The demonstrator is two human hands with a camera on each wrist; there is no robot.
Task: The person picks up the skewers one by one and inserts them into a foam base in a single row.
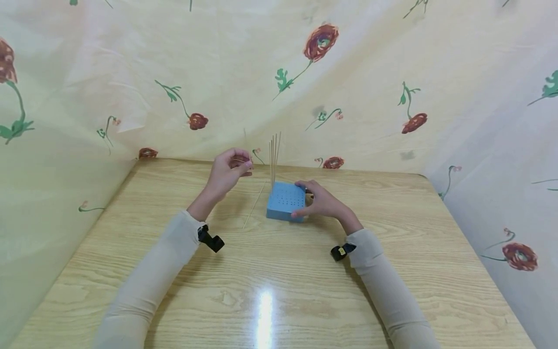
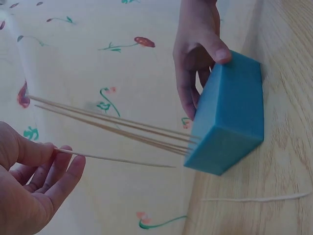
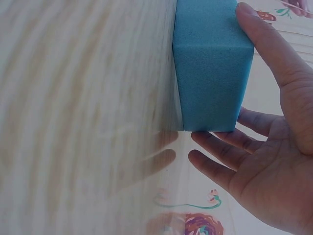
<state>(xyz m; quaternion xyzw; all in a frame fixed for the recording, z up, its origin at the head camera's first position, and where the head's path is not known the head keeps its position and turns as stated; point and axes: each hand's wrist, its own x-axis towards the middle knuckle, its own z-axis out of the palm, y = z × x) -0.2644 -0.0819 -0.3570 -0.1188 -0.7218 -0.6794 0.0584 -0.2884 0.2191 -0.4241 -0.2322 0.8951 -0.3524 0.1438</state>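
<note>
A blue foam block (image 1: 285,213) with rows of small holes in its top sits on the table. Several thin wooden skewers (image 1: 273,160) stand upright close together along its left side. My right hand (image 1: 323,201) grips the block from the right, thumb at the near edge and fingers around the far corner. Left of the block, my left hand (image 1: 226,172) is raised above the table. In the left wrist view, its thumb and fingers pinch one skewer (image 2: 117,160), whose free end points toward the block without touching it.
Another skewer (image 1: 254,206) lies on the wooden table (image 1: 209,291) just left of the block. A flower-patterned cloth (image 1: 244,63) hangs behind the table's far edge and along both sides.
</note>
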